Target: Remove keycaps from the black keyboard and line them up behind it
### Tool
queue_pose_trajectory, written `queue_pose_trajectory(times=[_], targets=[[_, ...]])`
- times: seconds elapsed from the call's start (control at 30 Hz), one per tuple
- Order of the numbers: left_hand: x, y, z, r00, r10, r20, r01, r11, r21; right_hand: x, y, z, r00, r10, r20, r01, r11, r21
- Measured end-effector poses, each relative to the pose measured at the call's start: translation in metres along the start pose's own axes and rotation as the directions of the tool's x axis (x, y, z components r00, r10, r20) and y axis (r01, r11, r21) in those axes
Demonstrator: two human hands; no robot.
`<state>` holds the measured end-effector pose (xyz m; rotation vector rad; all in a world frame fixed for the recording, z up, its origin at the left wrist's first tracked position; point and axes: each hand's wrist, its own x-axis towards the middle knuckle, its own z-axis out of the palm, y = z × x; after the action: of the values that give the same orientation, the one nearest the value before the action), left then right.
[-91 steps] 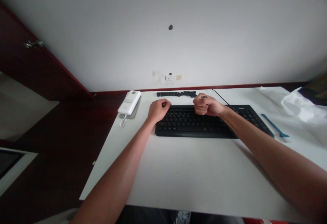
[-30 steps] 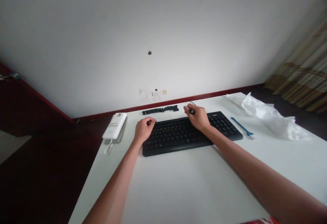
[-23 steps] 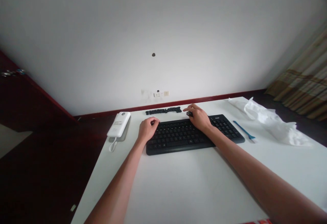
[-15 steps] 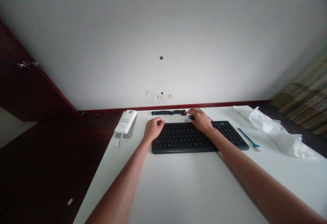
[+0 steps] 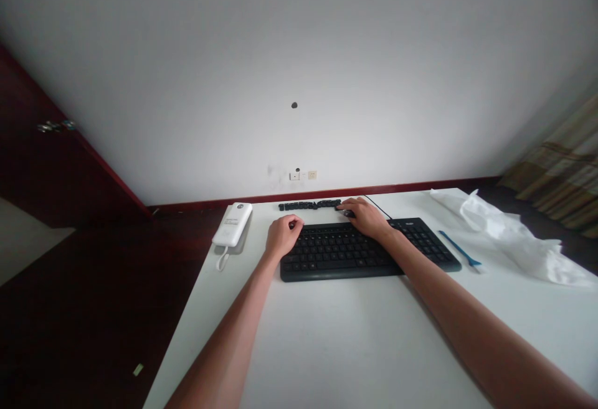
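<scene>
A black keyboard [image 5: 343,266] lies on the white table, with a cable leading off its back edge. My left hand [image 5: 283,235] is curled closed at the keyboard's back left corner, and a bit of something dark shows between thumb and fingers. Over the back edge, my right hand [image 5: 367,217] reaches with bent fingers to the right end of a row of loose black keycaps [image 5: 299,205]. A small dark, shiny thing shows under its fingers; its kind is unclear. Part of the keyboard is hidden beneath my right hand and forearm.
A white power bank [image 5: 232,225] with a short loop cable sits at the table's left edge. To the right of the keyboard lie a blue pry tool [image 5: 460,251] and a crumpled white plastic bag [image 5: 509,238]. Behind the table is a wall with sockets [image 5: 312,175].
The right hand's fingers have drawn in slightly by the right end of the keycap row. My left hand keeps its closed pose. The whole view has shifted a little.
</scene>
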<state>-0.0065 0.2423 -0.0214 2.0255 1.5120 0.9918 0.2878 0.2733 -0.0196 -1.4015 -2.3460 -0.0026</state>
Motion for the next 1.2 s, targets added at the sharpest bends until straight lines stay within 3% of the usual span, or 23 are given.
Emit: queue_pose_trajectory(times=[0.37,0.53,0.77,0.9,1.07,1.2], targets=[[0.0,-0.001,0.0,1.0,0.0,0.007,0.0,1.0,0.007,-0.024,0.018,-0.03,0.996,0.04,0.075,-0.042,0.999,0.022],[0.001,-0.001,0.001,1.0,-0.004,0.008,0.004,1.0,0.01,-0.02,0.018,-0.029,1.0,0.001,-0.02,0.0,0.999,0.043],[0.001,-0.002,0.001,1.0,-0.001,0.002,0.001,1.0,0.013,-0.009,0.018,-0.022,0.99,0.079,0.114,-0.078,0.997,-0.013],[0.001,-0.002,0.002,1.0,0.004,0.001,-0.004,1.0,0.012,-0.007,0.011,-0.026,0.991,0.082,0.109,-0.082,0.997,-0.009],[0.0,-0.003,0.003,1.0,-0.001,0.002,0.001,1.0,0.0,-0.017,0.003,-0.055,0.989,0.123,0.087,-0.136,0.975,0.175],[0.001,-0.004,0.003,1.0,0.005,0.003,-0.005,1.0,0.007,-0.025,-0.003,-0.078,0.966,0.133,0.224,-0.206,0.915,0.347]])
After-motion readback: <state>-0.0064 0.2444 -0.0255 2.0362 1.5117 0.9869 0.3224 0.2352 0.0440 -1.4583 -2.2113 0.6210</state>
